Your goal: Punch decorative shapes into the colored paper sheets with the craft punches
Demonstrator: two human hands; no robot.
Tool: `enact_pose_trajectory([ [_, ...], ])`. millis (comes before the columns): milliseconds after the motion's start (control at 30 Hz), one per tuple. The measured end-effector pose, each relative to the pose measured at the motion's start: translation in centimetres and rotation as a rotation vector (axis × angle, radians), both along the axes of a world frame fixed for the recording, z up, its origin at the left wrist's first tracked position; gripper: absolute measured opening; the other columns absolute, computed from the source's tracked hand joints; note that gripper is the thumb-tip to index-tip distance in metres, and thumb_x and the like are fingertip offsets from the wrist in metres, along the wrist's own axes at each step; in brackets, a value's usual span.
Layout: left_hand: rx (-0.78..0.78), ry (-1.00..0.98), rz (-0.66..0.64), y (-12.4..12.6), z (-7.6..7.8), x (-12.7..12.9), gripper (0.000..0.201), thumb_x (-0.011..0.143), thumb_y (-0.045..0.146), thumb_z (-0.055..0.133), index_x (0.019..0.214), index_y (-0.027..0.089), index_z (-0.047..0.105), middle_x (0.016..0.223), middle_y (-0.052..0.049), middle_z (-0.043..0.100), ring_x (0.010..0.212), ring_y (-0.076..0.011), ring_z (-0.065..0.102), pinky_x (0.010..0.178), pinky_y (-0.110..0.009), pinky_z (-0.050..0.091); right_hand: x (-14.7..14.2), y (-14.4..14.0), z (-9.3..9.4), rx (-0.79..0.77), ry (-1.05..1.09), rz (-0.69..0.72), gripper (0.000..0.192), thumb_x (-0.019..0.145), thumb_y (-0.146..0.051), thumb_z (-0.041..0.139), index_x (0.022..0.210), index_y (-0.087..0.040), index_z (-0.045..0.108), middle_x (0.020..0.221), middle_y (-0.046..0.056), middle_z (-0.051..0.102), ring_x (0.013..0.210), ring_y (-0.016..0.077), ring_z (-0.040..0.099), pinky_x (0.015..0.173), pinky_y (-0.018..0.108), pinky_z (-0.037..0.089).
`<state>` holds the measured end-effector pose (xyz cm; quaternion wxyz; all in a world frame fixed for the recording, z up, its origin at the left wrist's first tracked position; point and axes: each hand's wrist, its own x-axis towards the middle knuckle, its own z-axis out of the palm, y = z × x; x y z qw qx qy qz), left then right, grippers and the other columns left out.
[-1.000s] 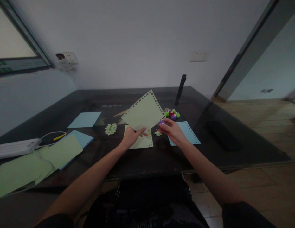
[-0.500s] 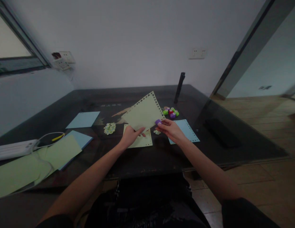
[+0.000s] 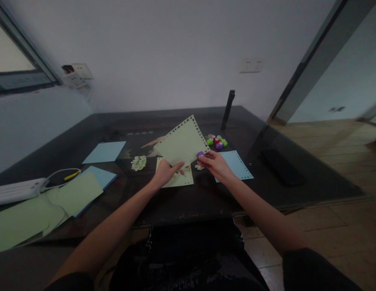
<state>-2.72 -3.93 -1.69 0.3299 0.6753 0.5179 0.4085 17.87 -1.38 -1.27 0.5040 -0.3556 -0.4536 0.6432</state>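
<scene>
A pale green sheet of paper (image 3: 183,139) is held tilted above the table, with small punched shapes along two of its edges. My left hand (image 3: 166,173) pinches its lower edge between thumb and fingers. My right hand (image 3: 216,165) is closed on a small purple craft punch (image 3: 200,155), which sits at the sheet's right-hand lower edge. Below lies another pale green sheet (image 3: 178,181), also punched, partly hidden by my left hand. A small heap of paper cut-outs (image 3: 199,166) lies beneath the punch, partly covered by my right fingers.
Several colourful craft punches (image 3: 218,141) cluster behind my right hand, near a black upright stick (image 3: 228,110). A punched blue sheet (image 3: 238,165) and a dark flat object (image 3: 281,166) lie rightward. Leftward are cut-outs (image 3: 138,163), a blue sheet (image 3: 104,152), stacked paper (image 3: 81,194) and a power strip (image 3: 18,191).
The whole view has shifted slightly. Both hands keep their holds on the sheet and the craft punch, with hardly any movement between them.
</scene>
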Motion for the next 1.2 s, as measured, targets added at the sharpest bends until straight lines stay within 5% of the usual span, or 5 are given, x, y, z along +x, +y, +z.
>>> enact_pose_trajectory([
  [1200,0.036,0.042,-0.037,0.15,-0.12,-0.12,0.026,0.082,0.032,0.057,0.070,0.011,0.067,0.050,-0.001,0.062,0.047,-0.0098,0.055,0.055,-0.019,0.045,-0.19,0.22,-0.38,0.037,-0.064,-0.049,0.030,0.057,-0.033,0.080,0.068,-0.017,0.058,0.059,-0.002,0.056,0.051,0.0085,0.048,0.049,0.026,0.031],
])
